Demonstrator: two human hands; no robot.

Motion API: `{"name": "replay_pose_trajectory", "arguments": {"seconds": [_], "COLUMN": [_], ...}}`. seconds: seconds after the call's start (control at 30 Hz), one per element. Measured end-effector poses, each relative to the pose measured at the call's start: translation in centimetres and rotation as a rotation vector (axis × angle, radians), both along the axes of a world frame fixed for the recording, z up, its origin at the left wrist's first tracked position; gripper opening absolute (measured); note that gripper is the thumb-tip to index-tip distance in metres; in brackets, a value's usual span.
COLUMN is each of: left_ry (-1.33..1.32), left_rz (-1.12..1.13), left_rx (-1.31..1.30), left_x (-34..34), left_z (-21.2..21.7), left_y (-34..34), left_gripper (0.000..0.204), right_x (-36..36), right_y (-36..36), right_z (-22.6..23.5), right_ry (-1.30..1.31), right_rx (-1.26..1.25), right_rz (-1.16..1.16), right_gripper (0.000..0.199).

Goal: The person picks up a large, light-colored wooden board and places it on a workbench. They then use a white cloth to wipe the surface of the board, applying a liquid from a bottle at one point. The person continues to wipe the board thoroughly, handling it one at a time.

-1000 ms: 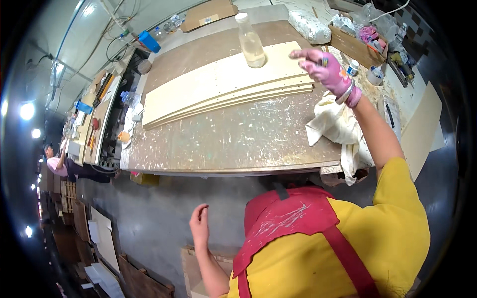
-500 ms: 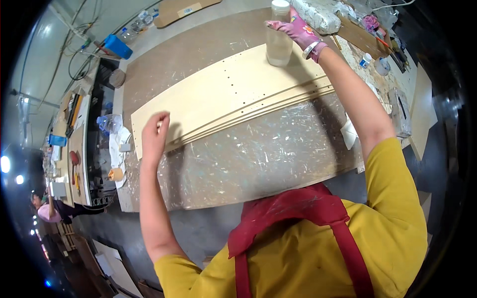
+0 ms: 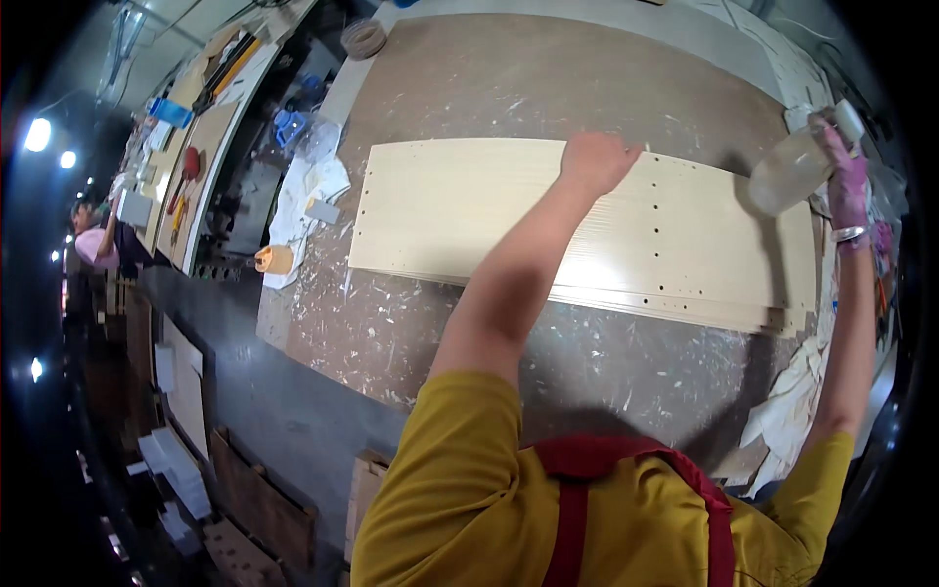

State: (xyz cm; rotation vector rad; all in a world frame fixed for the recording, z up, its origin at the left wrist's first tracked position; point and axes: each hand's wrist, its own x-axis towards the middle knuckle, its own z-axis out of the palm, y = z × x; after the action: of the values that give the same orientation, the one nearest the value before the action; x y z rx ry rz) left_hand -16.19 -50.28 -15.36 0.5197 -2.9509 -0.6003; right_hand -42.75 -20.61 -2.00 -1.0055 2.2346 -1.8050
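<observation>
A stack of pale wooden panels [image 3: 469,205] with rows of small dark holes lies on the worktable [image 3: 469,88]. Over the far edge of the top panel, near a row of holes, is my bare left hand [image 3: 599,163], its fingers curled closed. A tiny pale tip shows by its fingertips, too small to name. On the right, my right hand [image 3: 847,191], in a pink glove with a band at the wrist, grips a translucent plastic bottle [image 3: 790,171] with a white lid. The bottle is tilted above the panels' right end, with pale liquid or haze inside.
White cloths lie at the table's left [image 3: 313,191] and near right [image 3: 782,401]. An orange tape roll [image 3: 275,259] and a small grey block [image 3: 321,210] sit by the left cloth. A round tub [image 3: 364,39] stands at the far left corner. Another person [image 3: 98,240] is far left.
My left hand has moved right, from the panels' left end to their far edge. The bottle in my right hand has gone from upright to tilted, further right. The view has turned.
</observation>
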Motion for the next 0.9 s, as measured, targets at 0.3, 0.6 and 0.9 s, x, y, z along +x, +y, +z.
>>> {"name": "replay_pose_trajectory", "arguments": {"seconds": [0.3, 0.6, 0.9], "left_ry": [-0.003, -0.045, -0.023], "left_rz": [0.033, 0.094, 0.006], "left_rx": [0.006, 0.014, -0.044], "left_x": [0.3, 0.5, 0.4], "left_z": [0.4, 0.9, 0.7], "left_y": [0.1, 1.6, 1.6], "left_gripper": [0.05, 0.044, 0.051], "right_x": [-6.2, 0.7, 8.9], "right_y": [-8.4, -0.6, 26.3], "right_z": [-8.2, -5.7, -7.8], "right_ry": [-0.199, 0.232, -0.35], "right_rx": [-0.101, 0.357, 0.311], "right_rz": [0.023, 0.159, -0.497], "right_gripper": [0.043, 0.064, 0.05]}}
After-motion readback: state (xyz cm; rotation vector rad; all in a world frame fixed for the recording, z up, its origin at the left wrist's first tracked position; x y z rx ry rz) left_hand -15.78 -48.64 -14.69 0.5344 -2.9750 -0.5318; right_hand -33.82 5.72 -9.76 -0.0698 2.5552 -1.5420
